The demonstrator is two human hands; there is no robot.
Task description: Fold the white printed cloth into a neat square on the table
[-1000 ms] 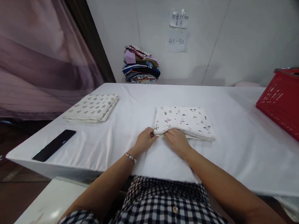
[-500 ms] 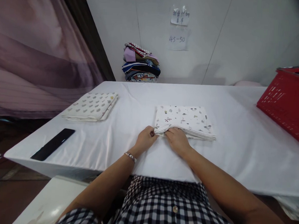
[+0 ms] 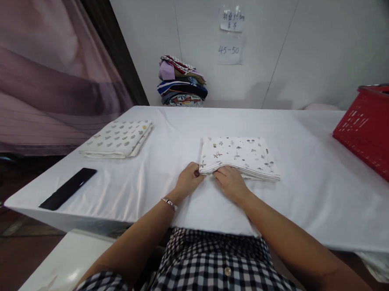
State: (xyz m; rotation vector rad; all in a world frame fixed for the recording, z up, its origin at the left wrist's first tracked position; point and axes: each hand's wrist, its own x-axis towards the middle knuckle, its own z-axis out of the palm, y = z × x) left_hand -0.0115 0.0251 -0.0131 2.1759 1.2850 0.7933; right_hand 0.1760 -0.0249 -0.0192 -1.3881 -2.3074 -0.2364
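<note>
Both hands sit at the near left corner of the folded printed cloth (image 3: 238, 156), which lies flat near the middle of the desk (image 3: 310, 187), close to its front edge. The left hand (image 3: 188, 181) has its fingers curled and pressed together on the corner, pinching the stacked layers at their edge; the right hand (image 3: 231, 183) lies just beside it, palm down, with fingers tucked onto the same hem, though whether they grip under the layers or only press on top cannot be told. To handle this well, I judge the corner layers should be pinched all together so none slips out of line, with the two hands kept close and level and the rest of the cloth left lying flat, so the neat rectangle does not skew or open. Counted: one folded printed cloth under the hands; one second folded cloth (image 3: 117, 138) with grey and yellow spots, well apart at the left of the desk; one black flat bar (image 3: 68, 188), near the left front corner; one red basket (image 3: 373, 130) at the right edge; one pile of mixed folded clothes (image 3: 181, 81) against the wall behind; and two paper notes (image 3: 231, 36) stuck on the wall above it.
</note>
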